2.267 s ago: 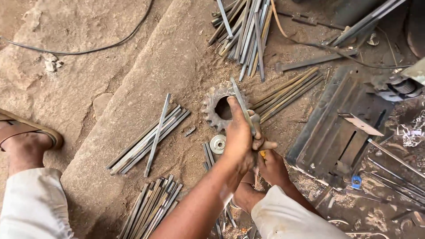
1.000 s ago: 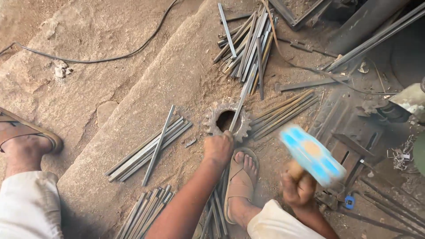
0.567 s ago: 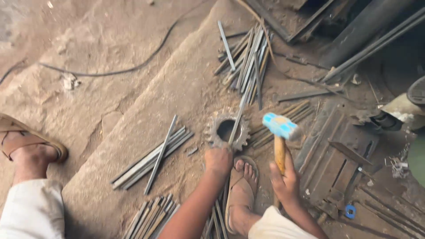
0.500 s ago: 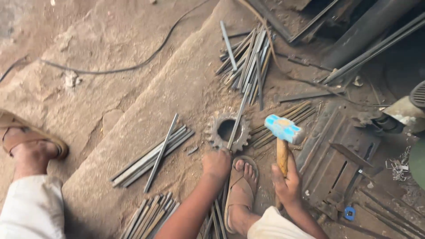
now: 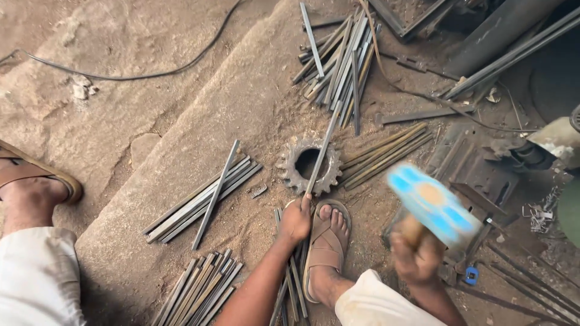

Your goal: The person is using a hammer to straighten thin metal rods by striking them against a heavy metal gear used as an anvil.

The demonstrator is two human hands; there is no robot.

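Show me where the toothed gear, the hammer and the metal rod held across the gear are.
toothed gear [image 5: 290,176], head view, on its left toothed rim.
hammer [image 5: 432,202], head view, on its blurred blue head.
metal rod [image 5: 331,130], head view, on its shaft above the gear.

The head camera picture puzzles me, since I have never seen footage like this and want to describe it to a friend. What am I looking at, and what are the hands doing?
There is no machine here: a person wears a camera on the head, so you look down at their own arms, legs and sandalled feet on a sandy stone floor. The left hand grips the near end of a thin metal rod, which lies across a toothed gear ring flat on the ground. The right hand holds a blue-headed hammer, raised and blurred by motion. Around them lie bundles of similar rods: one bundle to the left, another pile farther away, plus dark metal scrap on the right and a cable across the floor.
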